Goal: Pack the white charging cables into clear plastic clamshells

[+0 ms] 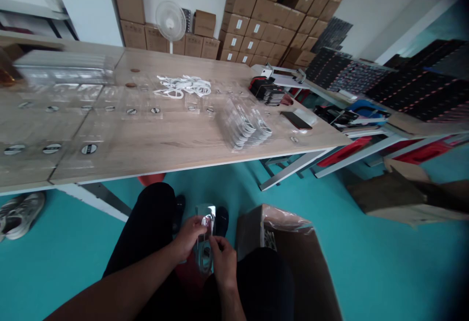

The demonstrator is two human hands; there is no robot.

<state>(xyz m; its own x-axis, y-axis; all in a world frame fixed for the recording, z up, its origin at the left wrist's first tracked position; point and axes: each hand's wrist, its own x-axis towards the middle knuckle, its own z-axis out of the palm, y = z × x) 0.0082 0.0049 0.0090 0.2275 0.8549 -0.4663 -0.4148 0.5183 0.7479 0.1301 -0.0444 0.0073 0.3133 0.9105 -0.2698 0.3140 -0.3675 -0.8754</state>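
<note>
Low between my knees, both hands hold a clear plastic blister pack (205, 213) with a white coiled cable inside. My left hand (189, 235) grips its left side, fingers curled round it. My right hand (222, 261) pinches the pack's right edge near the middle. The pack stands upright above my black shoes. On the wooden table (154, 150) ahead lie a loose heap of white cables (183, 86), a stack of filled clear packs (246, 124) and several flat empty packs with round labels (89, 148).
An open cardboard box (293, 262) stands on the teal floor just right of my right knee. Someone's grey sneaker (20, 215) shows at far left. A white fan (171, 20) and stacked cartons (271, 18) line the back wall. A phone (296, 120) lies near the table's right end.
</note>
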